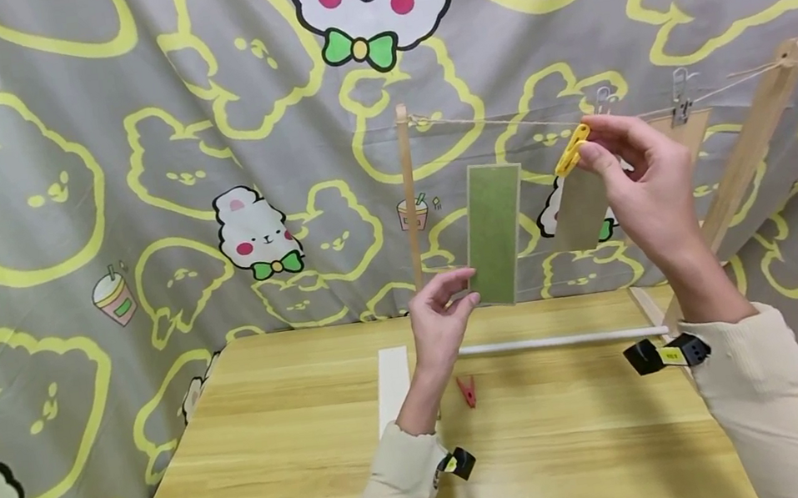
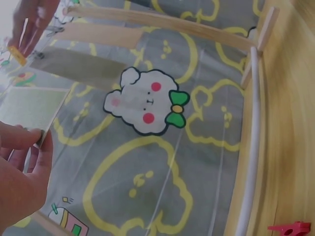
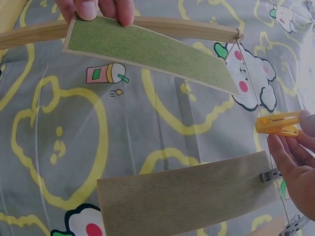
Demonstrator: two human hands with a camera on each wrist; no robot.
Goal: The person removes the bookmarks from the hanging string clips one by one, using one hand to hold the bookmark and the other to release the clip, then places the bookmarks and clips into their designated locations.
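Observation:
My left hand [image 1: 442,319] pinches a rectangular green card [image 1: 497,232] with a pale border near its lower end, holding it upright below a thin string [image 1: 514,123]. Between the thumb and fingers of my right hand [image 1: 651,182] is a yellow clothespin [image 1: 572,150]. In the right wrist view the clothespin's tip lies by the string, apart from the green card; whether it touches the string I cannot tell. Beside that hand hang a grey-brown card [image 3: 187,191] and a tan card [image 1: 692,128], each under a metallic-looking clip [image 1: 682,96].
The string runs between a left wooden post [image 1: 411,197] and a right wooden post [image 1: 752,143]. A white rod [image 1: 570,340] crosses low above the wooden table [image 1: 282,449]. On the tabletop lie a red clothespin [image 1: 467,391] and a white strip [image 1: 391,385]. A patterned curtain [image 1: 325,149] hangs behind.

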